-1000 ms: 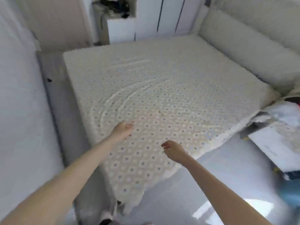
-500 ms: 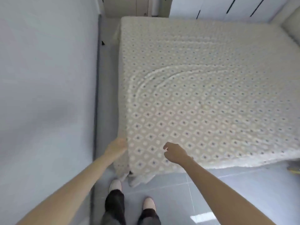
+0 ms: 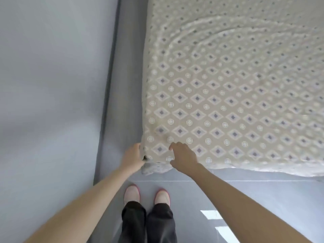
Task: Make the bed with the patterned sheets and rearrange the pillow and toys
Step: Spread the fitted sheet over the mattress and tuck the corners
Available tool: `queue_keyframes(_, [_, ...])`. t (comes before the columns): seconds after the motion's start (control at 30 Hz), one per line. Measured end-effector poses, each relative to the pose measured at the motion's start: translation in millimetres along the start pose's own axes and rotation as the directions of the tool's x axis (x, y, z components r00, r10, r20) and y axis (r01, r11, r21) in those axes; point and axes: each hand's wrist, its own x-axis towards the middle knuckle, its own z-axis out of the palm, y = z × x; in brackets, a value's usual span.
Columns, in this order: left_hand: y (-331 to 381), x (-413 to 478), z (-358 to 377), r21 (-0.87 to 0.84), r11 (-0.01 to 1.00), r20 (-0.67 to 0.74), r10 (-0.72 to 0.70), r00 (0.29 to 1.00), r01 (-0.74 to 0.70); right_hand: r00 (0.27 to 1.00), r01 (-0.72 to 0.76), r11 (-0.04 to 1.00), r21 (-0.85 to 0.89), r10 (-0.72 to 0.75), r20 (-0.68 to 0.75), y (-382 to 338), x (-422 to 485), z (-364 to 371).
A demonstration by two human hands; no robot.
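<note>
A pale grey wall (image 3: 52,85) fills the left of the frame, meeting a darker grey strip of floor (image 3: 122,85) that runs along the side of the bed.

At lower centre, the person's left hand (image 3: 132,155) is against the side of the bed's near corner. Its fingertips are hidden where they meet the fabric, so it cannot be told whether the hand grips the cloth or only touches it. Just below the corner, a loose fold of fabric (image 3: 154,168) hangs toward the floor.

Below that, two feet in pink slippers (image 3: 132,193) stand side by side on the grey tiles, under dark trousers (image 3: 147,223).

The right hand (image 3: 183,156) lies on top of the same corner, just right of the left hand. Its fingers are loosely bent, the forefinger reaches forward onto the cloth, and nothing is held in it.

The patterned sheet (image 3: 228,102), beige with grey diamonds and white rings, covers the bed across the centre and right of the frame. Curved ripples cross it at upper right, and its near edge hangs over the foot of the bed.

A bright patch of light (image 3: 210,214) lies on the tiles at lower right.
</note>
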Motion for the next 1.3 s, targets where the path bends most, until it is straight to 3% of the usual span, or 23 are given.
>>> queue_keyframes(0.3, [-27.5,47.2,31.2,0.219,0.970,-0.103,0.128,0.986,-0.103,0.991,0.081,0.975,-0.208,-0.100,-0.083,-12.8,42.1,45.8])
queue_keyframes(0.57, [-36.5,39.8,27.0,0.341,0.929,-0.128,0.197,0.972,-0.144,0.985,0.146,0.932,-0.332,-0.168,-0.040,-15.1,37.9,42.6])
queue_keyframes(0.83, [-47.4,26.3,14.0,0.429,0.891,-0.066,0.195,0.979,-0.148,0.995,0.098,0.988,-0.121,-0.096,0.025,-18.5,28.8,44.2])
queue_keyframes(0.97, [-64.6,22.9,26.8,0.390,0.913,-0.054,0.150,0.987,-0.118,0.994,0.082,0.995,-0.049,-0.078,0.077,-15.0,25.7,51.2])
queue_keyframes(1.2, [-73.3,25.0,51.4,0.359,0.923,0.009,0.143,0.990,-0.137,0.974,0.124,0.986,-0.108,-0.100,0.201,-8.6,37.3,64.9])
queue_keyframes(1.3, [-74.1,27.6,58.8,0.361,0.922,0.007,0.144,0.990,-0.137,0.980,0.107,0.983,-0.148,-0.079,0.184,-10.7,42.9,70.4])
